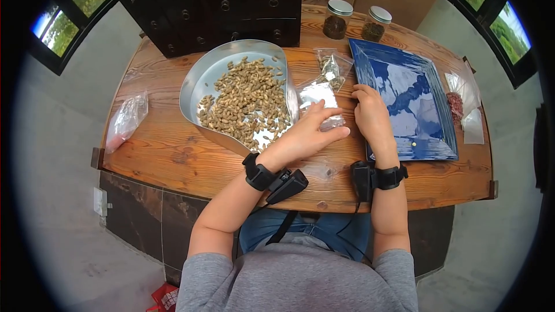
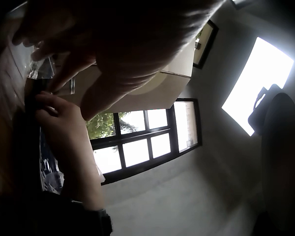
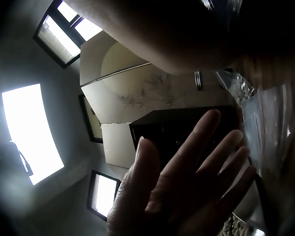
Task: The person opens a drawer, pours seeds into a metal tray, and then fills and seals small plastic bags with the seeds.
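Note:
My left hand reaches over a stack of clear plastic bags, its fingers extended and its fingertips right at the bags. In the right wrist view the left hand shows its palm, fingers spread and nothing held. My right hand is beside the left rim of a blue square tray, its fingers loosely bent. Just beyond the hands lies a small bag of pods. A curved metal pan, left of the bags, holds many brownish dried pods.
A dark drawer cabinet stands at the back left. Two lidded glass jars, one left and one right, stand behind the tray. A plastic bag lies far left. A bag with reddish contents lies right of the tray.

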Demonstrator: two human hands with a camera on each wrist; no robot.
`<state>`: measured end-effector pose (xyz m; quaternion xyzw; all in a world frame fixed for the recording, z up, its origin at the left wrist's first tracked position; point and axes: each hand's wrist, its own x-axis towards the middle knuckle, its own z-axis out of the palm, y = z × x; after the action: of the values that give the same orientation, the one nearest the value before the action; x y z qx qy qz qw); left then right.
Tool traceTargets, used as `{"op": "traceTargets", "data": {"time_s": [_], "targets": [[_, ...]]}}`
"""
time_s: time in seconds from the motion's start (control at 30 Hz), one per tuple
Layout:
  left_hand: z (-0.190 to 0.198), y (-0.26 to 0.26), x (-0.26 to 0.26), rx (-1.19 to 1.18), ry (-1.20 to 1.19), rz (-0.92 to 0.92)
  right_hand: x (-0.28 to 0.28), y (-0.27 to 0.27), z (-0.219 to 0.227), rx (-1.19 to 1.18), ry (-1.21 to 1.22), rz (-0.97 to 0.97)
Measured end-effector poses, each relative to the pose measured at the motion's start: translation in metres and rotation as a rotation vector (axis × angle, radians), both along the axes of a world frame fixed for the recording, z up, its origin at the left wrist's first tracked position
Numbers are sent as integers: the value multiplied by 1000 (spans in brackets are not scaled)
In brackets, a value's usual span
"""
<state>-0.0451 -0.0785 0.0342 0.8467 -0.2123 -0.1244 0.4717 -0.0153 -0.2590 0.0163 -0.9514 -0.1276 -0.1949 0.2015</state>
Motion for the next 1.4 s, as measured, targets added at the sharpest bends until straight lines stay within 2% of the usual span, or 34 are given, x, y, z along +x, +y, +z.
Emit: {"op": "traceTargets", "data": {"time_s": [0.13, 0.23, 0.33, 0.4, 0.47, 0.53, 0.6, 0.73, 0.8, 0.9, 0.93, 0.97, 1.0, 1.03, 1.07, 1.1, 1.13, 1.2, 1.23, 1.27, 1.33, 1.4], "targets": [[7, 3, -6, -30, 75, 99, -2, 9, 13, 113, -83, 65], [4, 1, -3, -88, 161, 107, -9, 22, 7, 303, 134, 146], [-5, -4, 0, 23, 85, 109, -9, 22, -4, 256, 146, 208], [-9, -4, -2, -204, 200, 4, -12, 18, 3, 257, 158, 218], [-12, -7, -4, -216, 178, -3, -12, 11, 7, 234, 326, 140], [-17, -10, -5, -224, 210, -101, -17, 9, 17, 263, 360, 143], [-11, -11, -8, -270, 230, -120, -19, 8, 22, 147, 406, 26], [-3, -5, -9, -192, 162, -150, -23, 10, 28, 143, 353, -2], [13, 11, -10, -208, 17, -151, -25, 11, 30, 109, 281, 0], [27, 44, -4, -500, 5, -10, -27, 15, 35, 101, 162, -14], [35, 57, -9, -533, 26, 115, -27, 16, 39, 125, 107, -31], [45, 82, -8, -609, 95, 248, -26, 19, 42, 244, 149, 14], [45, 94, -7, -582, 27, 295, -26, 23, 44, 245, 151, 15], [46, 104, -9, -540, 15, 377, -28, 28, 45, 276, 146, 102], [44, 114, -9, -540, 19, 372, -30, 34, 45, 306, 140, 186], [40, 123, -7, -596, 25, 420, -31, 42, 45, 351, 150, 326], [37, 130, -5, -654, 35, 459, -37, 50, 48, 412, 323, 417], [34, 137, -2, -849, 47, 504, -40, 65, 37, 223, 290, 681], [33, 139, 3, -918, 46, 509, -44, 74, 36, 165, 412, 710], [31, 139, 6, -925, 69, 466, -44, 81, 24, 154, 355, 784], [30, 140, 14, -1124, 72, 518, -46, 94, 26, 43, 430, 797], [27, 140, 26, -1217, 116, 486, -44, 104, 17, 9, 334, 809]]}}
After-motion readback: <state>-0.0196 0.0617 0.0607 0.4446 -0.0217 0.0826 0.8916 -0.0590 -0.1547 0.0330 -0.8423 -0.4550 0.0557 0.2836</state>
